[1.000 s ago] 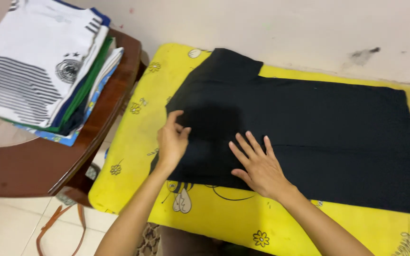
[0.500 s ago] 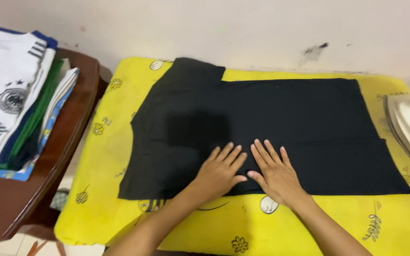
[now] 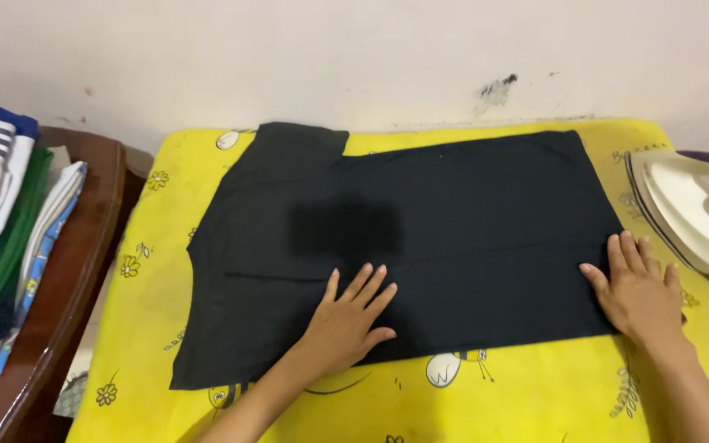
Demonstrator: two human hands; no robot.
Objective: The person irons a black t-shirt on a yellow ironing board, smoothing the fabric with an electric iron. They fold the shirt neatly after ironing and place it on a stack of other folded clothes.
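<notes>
Black garment [image 3: 453,221] lies flat under left hand [image 3: 346,320] and right hand [image 3: 638,291].

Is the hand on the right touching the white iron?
Apart. The head view shows the right hand flat on the black cloth's edge, with yellow cover visible between it and the white iron.

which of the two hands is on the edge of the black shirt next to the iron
The right hand: it lies flat across the hem edge of the black cotton T-shirt, beside the white iron. The left hand presses mid-garment, near its front edge.
</notes>
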